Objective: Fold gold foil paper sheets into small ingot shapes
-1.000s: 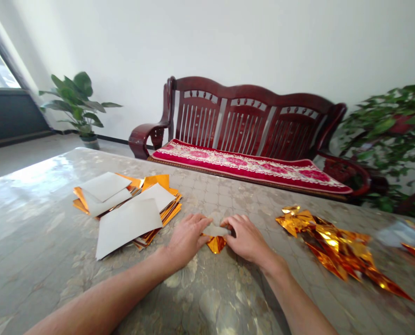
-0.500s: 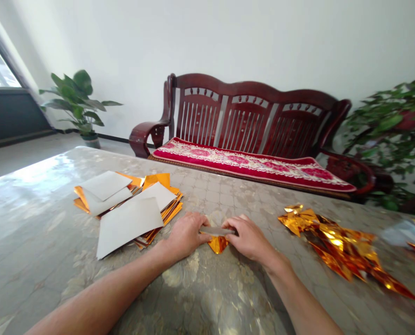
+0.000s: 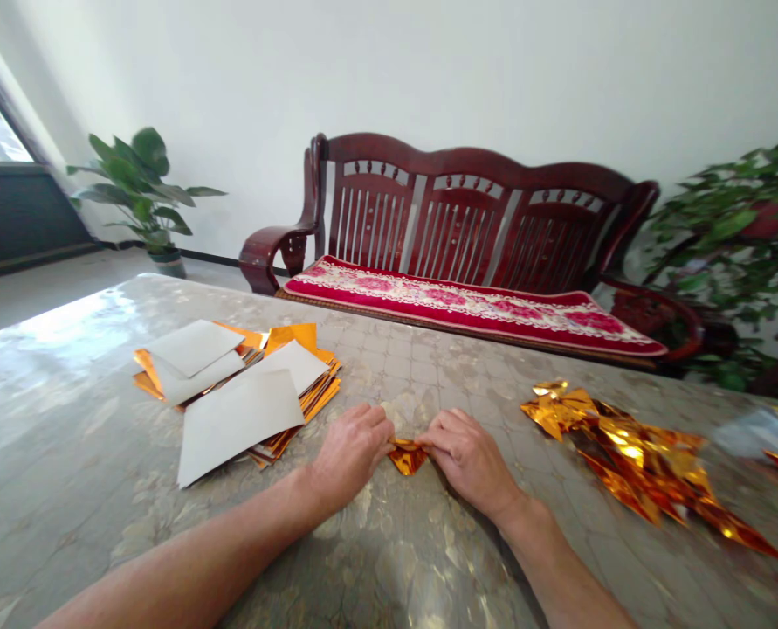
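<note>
The counter (image 3: 375,568) is largest, its glossy grey-beige surface patterned with flowers and a fine grid. At 3 o'clock from the hands lies a heap of gold foil shapes (image 3: 630,447), creased, pointed and mirror-bright. At 10 o'clock sits a loose paper stack (image 3: 243,418), mostly flat rectangles, matte pale faces above orange-gold sheets. The left hand (image 3: 355,447) and right hand (image 3: 465,456) each have a pinching grip, 1 at either end of the same item. That smallest item, a folded foil piece (image 3: 407,459), is between them, at 6 o'clock from the view's centre: shiny gold, narrowing downward to a blunt point. Where the frame 0.5 seconds earlier shows a pale strip across its top, gold now shows.
</note>
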A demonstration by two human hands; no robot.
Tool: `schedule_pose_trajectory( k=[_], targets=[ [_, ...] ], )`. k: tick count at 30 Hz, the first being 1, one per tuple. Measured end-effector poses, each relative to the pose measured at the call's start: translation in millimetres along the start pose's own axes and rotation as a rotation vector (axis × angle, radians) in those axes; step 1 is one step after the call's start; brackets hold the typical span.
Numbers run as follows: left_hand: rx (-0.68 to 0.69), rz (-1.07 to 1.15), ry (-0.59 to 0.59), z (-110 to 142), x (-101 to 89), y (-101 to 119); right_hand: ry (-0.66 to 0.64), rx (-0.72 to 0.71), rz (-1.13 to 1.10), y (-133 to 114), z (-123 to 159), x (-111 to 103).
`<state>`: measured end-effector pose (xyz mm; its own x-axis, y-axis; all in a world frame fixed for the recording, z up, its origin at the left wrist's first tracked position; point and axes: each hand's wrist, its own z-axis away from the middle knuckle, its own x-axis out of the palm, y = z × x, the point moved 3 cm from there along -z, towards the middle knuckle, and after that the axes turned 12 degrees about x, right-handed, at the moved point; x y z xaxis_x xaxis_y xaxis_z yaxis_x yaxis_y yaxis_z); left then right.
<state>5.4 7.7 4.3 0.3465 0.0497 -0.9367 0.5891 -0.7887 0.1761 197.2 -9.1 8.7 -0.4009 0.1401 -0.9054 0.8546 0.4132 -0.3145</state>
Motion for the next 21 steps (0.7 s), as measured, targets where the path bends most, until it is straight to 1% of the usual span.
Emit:
schedule_pose_trajectory(
  k=[3, 7, 11, 14, 17, 21],
  targets=[
    [0.069, -0.081, -0.023, 2.6, 3.2, 1.8, 0.024, -0.055, 0.050, -2.3, 2.9, -1.1],
    [0.147, -0.122, -0.076, 6.1, 3.0, 6.7, 0.038, -0.088, 0.065, -4.7, 5.0, -0.3],
    [0.202, -0.184, -0.117, 10.9, -0.3, 15.0, 0.027, -0.104, 0.058, -6.4, 7.6, 0.4],
    [0.225, -0.221, -0.117, 15.3, -0.8, 20.8, -0.001, -0.112, 0.041, -8.6, 11.0, -2.1],
    [0.205, -0.224, -0.093, 16.5, -1.7, 24.2, -0.022, -0.086, 0.022, -11.1, 13.1, -5.2],
    [0.086, -0.177, -0.101, 10.1, -5.9, 22.8, 0.021, 0.019, 0.020, -11.8, 10.4, -5.3]
  ],
)
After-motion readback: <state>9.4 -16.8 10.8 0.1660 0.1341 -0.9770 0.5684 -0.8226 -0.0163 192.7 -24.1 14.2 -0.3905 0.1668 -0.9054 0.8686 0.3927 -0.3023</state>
